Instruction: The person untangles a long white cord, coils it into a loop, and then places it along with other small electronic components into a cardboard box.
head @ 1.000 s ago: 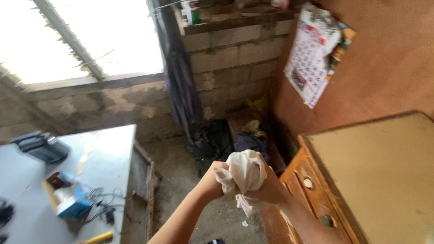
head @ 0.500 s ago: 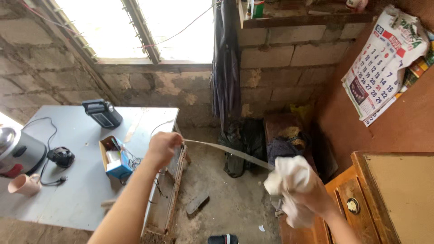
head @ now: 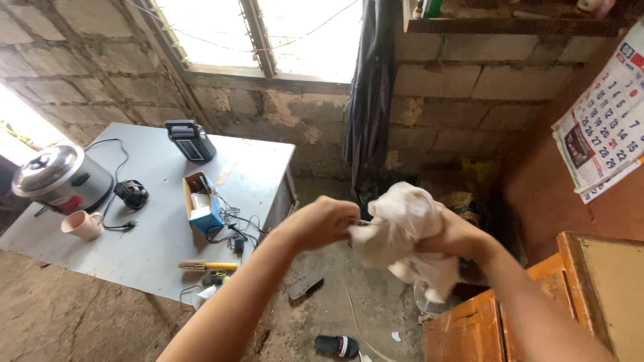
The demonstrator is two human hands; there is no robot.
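Note:
A crumpled white cloth (head: 402, 231) is bunched in the air in front of me, above the dirt floor. My right hand (head: 456, 238) is wrapped around its right side and holds the bulk of it. At the cloth's left edge my left hand (head: 322, 222) is closed, pinching a fold or a thin strip there. Both forearms reach in from the bottom of the head view. Part of the cloth hangs down below my right hand.
A grey table (head: 261, 167) at left carries a metal cooker (head: 57, 177), a pink cup (head: 82, 224), a small blue box (head: 203, 204), cables and a yellow-handled brush (head: 208, 266). An orange wooden cabinet (head: 543, 308) stands at right. A sandal (head: 339, 345) lies on the floor.
My left hand, held out wide to the left half a second ago with a strip stretched between the hands, has come back to the cloth. The view has shifted left.

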